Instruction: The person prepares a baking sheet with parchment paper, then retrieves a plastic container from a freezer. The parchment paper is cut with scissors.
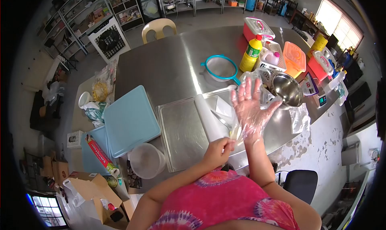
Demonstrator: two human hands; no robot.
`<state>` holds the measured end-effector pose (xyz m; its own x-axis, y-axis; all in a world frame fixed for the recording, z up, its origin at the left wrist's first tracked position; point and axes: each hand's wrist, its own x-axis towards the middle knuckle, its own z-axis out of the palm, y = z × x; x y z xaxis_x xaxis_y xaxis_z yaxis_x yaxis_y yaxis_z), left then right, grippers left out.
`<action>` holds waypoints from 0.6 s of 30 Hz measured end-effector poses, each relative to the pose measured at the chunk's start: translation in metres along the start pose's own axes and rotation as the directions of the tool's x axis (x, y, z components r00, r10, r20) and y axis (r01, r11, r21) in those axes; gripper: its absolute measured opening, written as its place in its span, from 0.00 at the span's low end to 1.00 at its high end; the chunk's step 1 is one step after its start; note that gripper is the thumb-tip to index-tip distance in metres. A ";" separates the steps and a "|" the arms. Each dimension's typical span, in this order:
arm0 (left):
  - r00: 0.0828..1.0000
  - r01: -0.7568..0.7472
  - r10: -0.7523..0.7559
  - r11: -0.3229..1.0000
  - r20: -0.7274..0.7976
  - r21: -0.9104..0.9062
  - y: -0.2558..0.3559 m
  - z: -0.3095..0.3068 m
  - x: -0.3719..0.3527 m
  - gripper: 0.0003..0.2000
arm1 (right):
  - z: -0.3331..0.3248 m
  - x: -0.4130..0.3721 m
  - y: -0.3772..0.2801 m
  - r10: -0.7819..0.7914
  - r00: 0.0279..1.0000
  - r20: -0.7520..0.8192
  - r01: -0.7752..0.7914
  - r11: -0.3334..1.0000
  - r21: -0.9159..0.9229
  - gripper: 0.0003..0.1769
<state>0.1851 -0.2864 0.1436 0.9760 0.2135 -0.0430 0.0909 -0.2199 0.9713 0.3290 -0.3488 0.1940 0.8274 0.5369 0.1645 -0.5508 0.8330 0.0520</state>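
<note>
A clear plastic glove (252, 109) covers my right hand (254, 107), which is raised with its fingers spread and holds nothing. Bare, my left hand (220, 150) pinches the edge of the glove near my right wrist. Beneath and beside my hands, a roll of white paper (210, 119) and a pair of scissors (221, 120) lie on the right part of a clear rectangular tray (181, 129). Just beyond my right hand is a blue-rimmed strainer (221, 69), and right of it sits a steel bowl (286, 90).
Left on the steel table (148, 65) are a light blue board (130, 119), a round tub (146, 161) and a baking paper box (100, 155). A yellow bottle (251, 55), a white basket (277, 61) and an orange container (294, 57) stand at the back right.
</note>
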 end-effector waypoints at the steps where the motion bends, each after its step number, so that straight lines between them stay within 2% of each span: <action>1: 1.000 0.002 -0.002 1.000 0.000 0.000 -0.006 0.000 0.000 0.04 | -0.005 0.000 -0.009 0.000 1.000 -0.002 0.000 1.000 0.001 0.52; 2: 0.974 -0.187 0.144 0.949 0.177 0.253 -0.018 0.000 0.002 0.05 | -0.011 0.000 -0.018 -0.006 1.000 0.000 0.006 0.977 -0.213 0.46; 3: 0.896 -0.395 0.230 0.803 0.380 0.446 -0.035 0.002 0.006 0.07 | -0.019 0.001 -0.029 -0.013 1.000 0.003 0.014 0.909 -0.417 0.40; 4: 0.856 -0.398 0.111 0.766 0.505 0.505 -0.063 0.007 0.015 0.10 | -0.041 0.004 -0.045 0.015 0.996 -0.093 -0.080 0.657 -0.750 0.30; 5: 0.854 -0.399 0.110 0.767 0.509 0.502 -0.074 0.008 0.019 0.10 | -0.064 0.009 -0.059 0.002 0.981 -0.192 -0.185 0.287 -0.940 0.21; 7: 0.849 -0.517 0.214 0.527 0.483 0.675 -0.090 0.009 0.026 0.14 | -0.088 -0.010 -0.065 0.046 0.945 -0.325 -0.307 -0.226 -0.924 0.16; 9: 0.844 -0.518 0.207 0.554 0.495 0.652 -0.103 0.013 0.036 0.17 | -0.101 -0.028 -0.059 0.074 0.886 -0.458 -0.271 -0.720 -0.639 0.17; 11: 0.896 -0.384 0.023 0.541 0.443 0.748 -0.101 0.016 0.041 0.20 | -0.158 -0.050 -0.067 0.149 0.954 -0.260 -0.016 -0.842 -0.539 0.21; 12: 0.896 -0.384 0.022 0.541 0.443 0.749 -0.097 0.016 0.043 0.20 | -0.144 -0.058 -0.057 0.068 0.934 -0.350 -0.079 -0.918 -0.389 0.25; 14: 0.902 -0.231 -0.242 0.427 0.357 0.874 -0.091 0.014 0.044 0.22 | -0.152 -0.063 -0.057 0.070 0.954 -0.293 -0.035 -0.940 -0.339 0.27; 15: 0.900 -0.230 -0.250 0.424 0.357 0.876 -0.090 0.011 0.042 0.22 | -0.157 -0.066 -0.056 0.072 0.970 -0.233 0.003 -0.959 -0.283 0.28; 16: 0.931 -0.100 -0.278 0.433 0.238 0.896 -0.088 0.006 0.039 0.22 | -0.161 -0.066 -0.057 0.065 0.980 -0.186 0.004 -0.950 -0.312 0.28; 17: 0.945 0.031 -0.306 0.436 0.116 0.899 -0.089 0.000 0.037 0.22 | -0.165 -0.066 -0.058 0.062 0.980 -0.189 -0.001 -0.947 -0.320 0.28; 18: 0.943 0.032 -0.313 0.430 0.116 0.902 -0.094 -0.007 0.033 0.22 | -0.162 -0.063 -0.058 0.009 0.977 -0.215 -0.063 -0.943 -0.328 0.29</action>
<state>0.2076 -0.2524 0.0525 0.9145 0.1597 -0.3719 0.2487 -0.9466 0.2051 0.3260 -0.4094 0.0214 0.8265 0.5606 -0.0509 0.5025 -0.7755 -0.3822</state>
